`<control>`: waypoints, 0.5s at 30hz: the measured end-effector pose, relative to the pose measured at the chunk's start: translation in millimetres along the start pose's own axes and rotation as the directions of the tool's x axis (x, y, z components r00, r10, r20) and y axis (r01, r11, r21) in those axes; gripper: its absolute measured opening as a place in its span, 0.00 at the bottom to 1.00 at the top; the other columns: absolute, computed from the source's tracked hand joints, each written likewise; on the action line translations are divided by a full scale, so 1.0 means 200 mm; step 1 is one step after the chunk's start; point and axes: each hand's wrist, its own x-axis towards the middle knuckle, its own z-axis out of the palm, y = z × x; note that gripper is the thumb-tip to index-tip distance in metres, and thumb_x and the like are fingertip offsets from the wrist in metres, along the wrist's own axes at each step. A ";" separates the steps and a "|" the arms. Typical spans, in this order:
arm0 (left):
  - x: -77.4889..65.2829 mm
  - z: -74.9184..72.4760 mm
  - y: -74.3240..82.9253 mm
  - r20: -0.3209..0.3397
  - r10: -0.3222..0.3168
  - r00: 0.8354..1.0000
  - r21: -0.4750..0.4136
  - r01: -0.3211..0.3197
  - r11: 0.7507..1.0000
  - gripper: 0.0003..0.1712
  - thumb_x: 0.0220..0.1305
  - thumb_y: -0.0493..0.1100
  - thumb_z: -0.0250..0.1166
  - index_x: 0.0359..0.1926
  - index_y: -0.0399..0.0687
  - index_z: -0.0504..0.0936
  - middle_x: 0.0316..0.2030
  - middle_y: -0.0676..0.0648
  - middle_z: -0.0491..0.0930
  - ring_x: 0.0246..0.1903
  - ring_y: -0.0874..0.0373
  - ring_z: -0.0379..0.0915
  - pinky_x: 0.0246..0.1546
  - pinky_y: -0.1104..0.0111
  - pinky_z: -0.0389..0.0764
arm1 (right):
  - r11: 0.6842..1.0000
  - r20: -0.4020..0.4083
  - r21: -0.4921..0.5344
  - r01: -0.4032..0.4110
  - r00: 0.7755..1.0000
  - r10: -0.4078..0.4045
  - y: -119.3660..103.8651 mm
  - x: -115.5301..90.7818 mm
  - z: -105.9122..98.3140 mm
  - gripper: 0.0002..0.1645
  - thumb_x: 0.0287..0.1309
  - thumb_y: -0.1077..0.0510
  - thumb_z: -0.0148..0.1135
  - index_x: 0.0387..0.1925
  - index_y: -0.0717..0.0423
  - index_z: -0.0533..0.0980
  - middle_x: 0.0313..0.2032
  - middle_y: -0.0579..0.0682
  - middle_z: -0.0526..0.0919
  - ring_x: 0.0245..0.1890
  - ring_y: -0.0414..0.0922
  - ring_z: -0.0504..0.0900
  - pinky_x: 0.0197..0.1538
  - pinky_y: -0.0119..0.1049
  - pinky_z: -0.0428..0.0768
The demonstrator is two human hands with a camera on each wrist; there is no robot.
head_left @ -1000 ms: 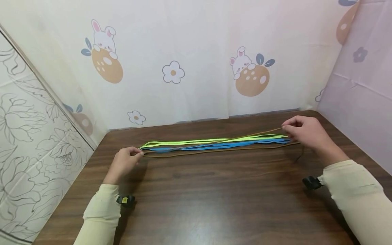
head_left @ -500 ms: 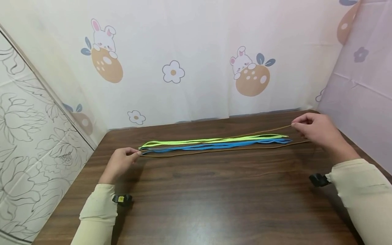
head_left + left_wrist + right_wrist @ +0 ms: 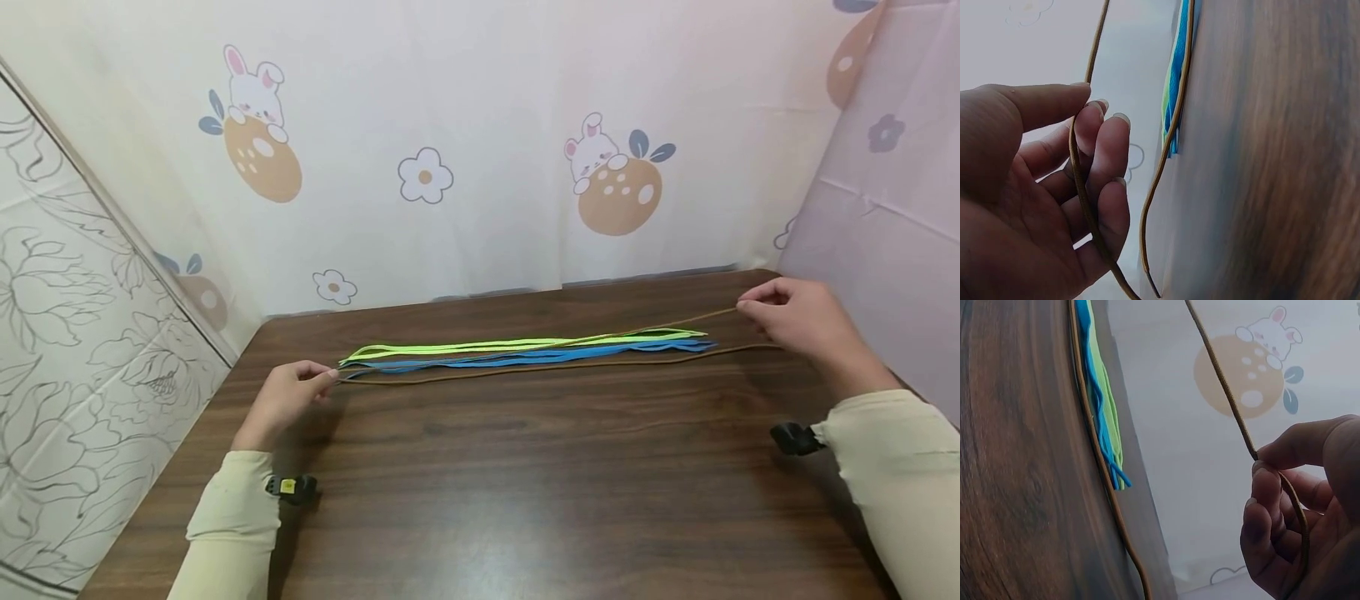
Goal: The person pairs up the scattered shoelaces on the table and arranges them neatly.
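Observation:
My left hand (image 3: 288, 396) pinches a thin brown shoelace (image 3: 1096, 47) between thumb and fingertips. At the other side my right hand (image 3: 806, 325) pinches the same brown lace, its slack running down past the palm in the right wrist view. One strand stretches between the hands above the table; a second brown strand (image 3: 525, 367) lies along the front of the other laces. The tip of that strand shows below the left hand in the left wrist view. Flat blue laces (image 3: 540, 357) and neon yellow laces (image 3: 450, 347) lie lengthwise side by side beneath the taut strand.
Everything lies on a dark wood-grain table (image 3: 480, 467). A printed curtain (image 3: 495, 233) with rabbits hangs at the back edge, a purple sheet (image 3: 892, 225) closes the right, and a floral panel (image 3: 60, 392) stands left.
My right hand has moved to the right and my left hand slightly left, drawing the brown lace out longer between them. The blue and yellow laces stay put.

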 end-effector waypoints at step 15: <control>0.00 -0.01 0.00 -0.006 -0.036 0.999 -0.012 0.036 0.999 0.21 0.73 0.51 0.61 0.51 0.37 0.82 0.42 0.40 0.84 0.36 0.55 0.81 0.44 0.60 0.75 | 1.000 -0.014 0.006 -0.030 0.999 0.031 0.07 0.01 -0.02 0.25 0.71 0.49 0.58 0.48 0.72 0.77 0.23 0.45 0.81 0.21 0.35 0.77 0.25 0.34 0.77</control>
